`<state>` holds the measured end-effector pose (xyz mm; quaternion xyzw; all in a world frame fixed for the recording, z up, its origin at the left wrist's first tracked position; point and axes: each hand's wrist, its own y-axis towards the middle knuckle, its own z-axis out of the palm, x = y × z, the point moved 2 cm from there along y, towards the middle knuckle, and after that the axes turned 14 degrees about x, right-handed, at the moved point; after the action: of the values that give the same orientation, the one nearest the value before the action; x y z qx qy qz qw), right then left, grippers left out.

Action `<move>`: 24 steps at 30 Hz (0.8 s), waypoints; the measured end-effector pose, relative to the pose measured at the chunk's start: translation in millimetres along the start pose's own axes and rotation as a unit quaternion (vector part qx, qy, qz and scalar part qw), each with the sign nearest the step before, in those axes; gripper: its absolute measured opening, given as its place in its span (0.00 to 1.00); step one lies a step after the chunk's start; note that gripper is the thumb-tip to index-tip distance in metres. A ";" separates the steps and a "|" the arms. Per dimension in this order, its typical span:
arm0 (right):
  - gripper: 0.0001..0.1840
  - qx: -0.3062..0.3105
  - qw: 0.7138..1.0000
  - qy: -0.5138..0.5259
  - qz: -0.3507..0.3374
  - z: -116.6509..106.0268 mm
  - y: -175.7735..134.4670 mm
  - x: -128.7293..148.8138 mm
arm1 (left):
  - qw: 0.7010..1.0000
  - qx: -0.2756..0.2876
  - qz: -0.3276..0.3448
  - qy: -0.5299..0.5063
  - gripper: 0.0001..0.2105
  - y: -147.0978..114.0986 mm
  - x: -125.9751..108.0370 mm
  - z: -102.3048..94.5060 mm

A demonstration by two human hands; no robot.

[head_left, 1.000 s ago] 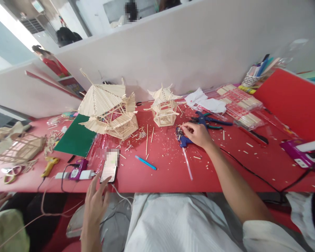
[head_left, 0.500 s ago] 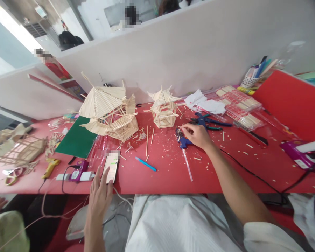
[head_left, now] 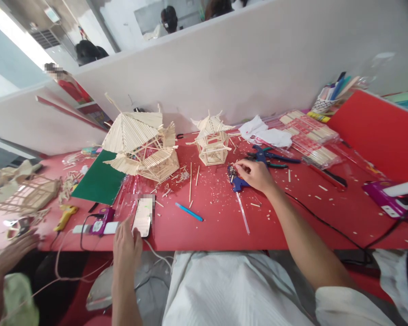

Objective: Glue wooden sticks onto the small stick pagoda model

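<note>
My left hand (head_left: 126, 242) rests at the lower left edge of a smartphone (head_left: 143, 215) with a lit screen. Its thumb stands apart from the fingers, by the phone's bottom corner. With thumb and fingertips pinched together, my right hand (head_left: 256, 175) is over the front of a blue glue gun (head_left: 240, 184) lying on the table; what the pinch holds is too small to make out. A clear glue stick (head_left: 242, 213) pokes out of the gun towards me. Between my hands lies a blue pen (head_left: 189, 212).
A large stick pavilion model (head_left: 132, 136) and a smaller one (head_left: 212, 140) stand at the back. Blue-handled pliers (head_left: 275, 157) and packs of sticks (head_left: 311, 138) lie right. A yellow glue gun (head_left: 65, 216) lies left, near another person's hand (head_left: 18, 244). Wood chips litter the red table.
My left hand has drawn back from over the phone's screen to its lower left edge. The other person's hand has come in over the table at left. My right hand stays put.
</note>
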<state>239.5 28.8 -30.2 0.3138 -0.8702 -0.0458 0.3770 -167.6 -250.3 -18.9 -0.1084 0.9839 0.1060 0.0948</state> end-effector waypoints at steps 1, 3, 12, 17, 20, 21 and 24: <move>0.12 -0.001 1.000 0.000 0.000 0.1 0.0 0.0 | 1.000 0.003 0.000 -0.001 0.22 1.0 -1.4 -1.0; 0.12 -0.001 1.000 0.000 0.000 0.2 0.0 0.0 | 1.000 0.007 0.000 -0.005 0.22 2.7 -4.3 -3.3; 0.13 0.005 1.000 0.004 0.004 -0.1 -0.1 0.4 | 1.000 0.029 0.005 -0.010 0.21 3.6 -4.6 -2.0; 0.12 0.001 1.000 -0.002 0.001 0.1 0.0 -0.6 | 1.000 0.027 -0.007 -0.013 0.22 1.7 -3.6 -1.7; 0.12 0.000 1.000 -0.002 0.003 0.1 0.0 0.2 | 0.999 0.032 0.001 -0.019 0.22 4.5 -4.9 -1.5; 0.12 0.000 1.000 -0.001 0.003 0.0 0.0 0.7 | 0.999 0.035 0.003 -0.018 0.22 6.1 -5.3 -1.0; 0.13 0.004 1.000 -0.002 0.000 -0.3 0.0 1.8 | 0.999 0.048 0.014 -0.017 0.22 11.4 -5.8 1.9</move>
<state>238.7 27.7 -28.8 0.3149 -0.8710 -0.0432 0.3745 -164.4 -237.9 -17.4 -0.0879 0.9876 0.0614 0.1147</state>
